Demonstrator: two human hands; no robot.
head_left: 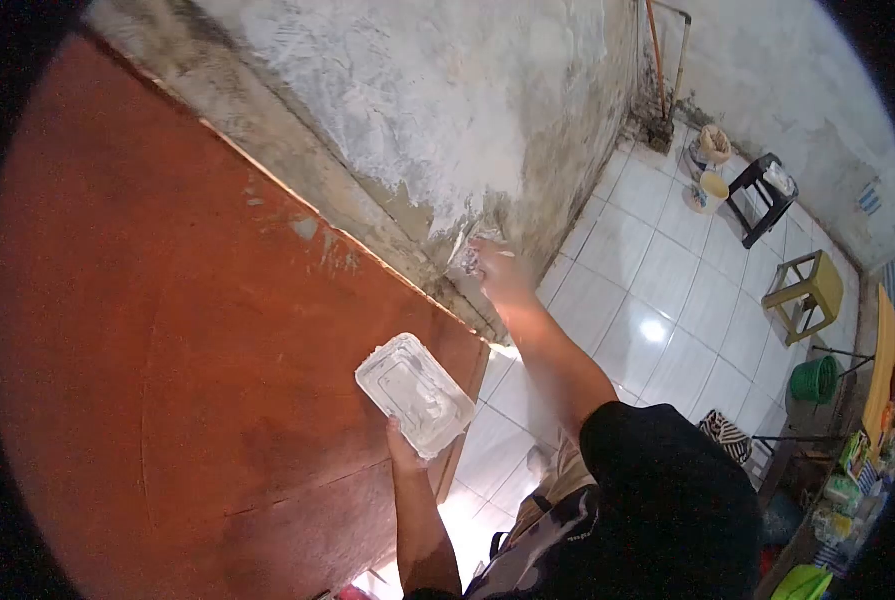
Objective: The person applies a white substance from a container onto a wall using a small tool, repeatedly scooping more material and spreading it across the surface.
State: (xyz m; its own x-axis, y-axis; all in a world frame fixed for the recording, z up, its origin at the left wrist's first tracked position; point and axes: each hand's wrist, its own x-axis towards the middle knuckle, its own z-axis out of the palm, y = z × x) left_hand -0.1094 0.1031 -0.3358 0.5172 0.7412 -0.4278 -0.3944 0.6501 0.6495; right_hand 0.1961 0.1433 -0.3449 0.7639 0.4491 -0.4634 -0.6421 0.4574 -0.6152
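Observation:
My left hand grips a clear rectangular plastic container from below and at its near side. White paste coats its inside and rim. My right hand reaches up to the lower part of the wall, closed on what looks like a flat scraper smeared with white. Its edge is against the wall or very close to it; the hand covers most of it. Patchy white paste spreads over the grey wall above, while bare, stained plaster shows beside the hand.
A reddish-brown panel fills the left side. On the white tiled floor stand a dark stool, an olive stool, a pale bucket, an open sack and a green basket. A cluttered table lies at right.

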